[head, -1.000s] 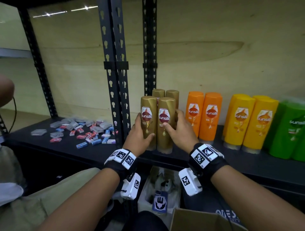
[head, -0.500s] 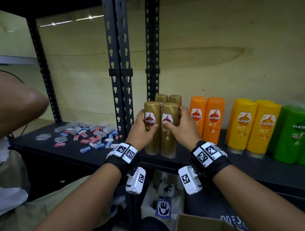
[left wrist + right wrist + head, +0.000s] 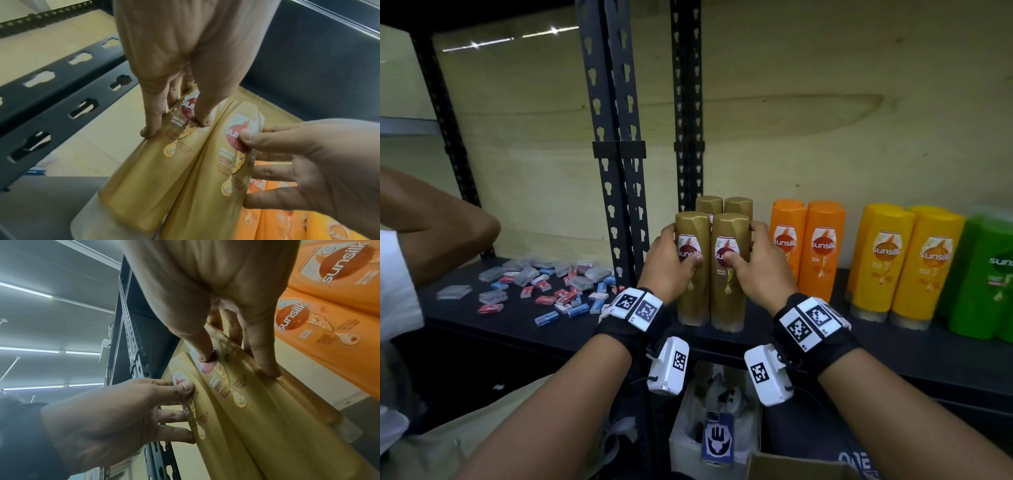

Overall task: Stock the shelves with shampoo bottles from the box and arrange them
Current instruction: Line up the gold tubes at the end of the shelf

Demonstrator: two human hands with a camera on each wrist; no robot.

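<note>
**Two gold Sunsilk bottles gripped side by side on the black shelf**

Your left hand (image 3: pixel 666 265) wraps the left gold shampoo bottle (image 3: pixel 691 301), thumb across its red label and fingers curled around its far side, as the left wrist view shows. Your right hand (image 3: pixel 758 265) grips the right gold shampoo bottle (image 3: pixel 727 305) the same way, thumb pressed on the label, fingers behind. The two bottles stand upright and touch each other at the front edge of the black shelf (image 3: pixel 893 346), just right of the perforated metal upright (image 3: pixel 619 192). Two more gold bottles (image 3: pixel 724 205) stand directly behind them, only their tops visible.

To the right on the same shelf stand the orange Sunsilk bottles (image 3: pixel 822 253), near your right hand, then the yellow bottles (image 3: pixel 904 263), then the green bottles (image 3: pixel 989 277) at the frame's edge. All stand upright with labels facing out.

On the left section of the shelf, past the upright, lie scattered small red, blue and clear packets (image 3: pixel 551 291). Another person's arm (image 3: pixel 438 226) enters from the left edge.

Below the shelf a white open box (image 3: pixel 681 428) holds a phone with a blue case (image 3: pixel 717 438), and the corner of a cardboard box (image 3: pixel 801 469) shows at the bottom.
</note>
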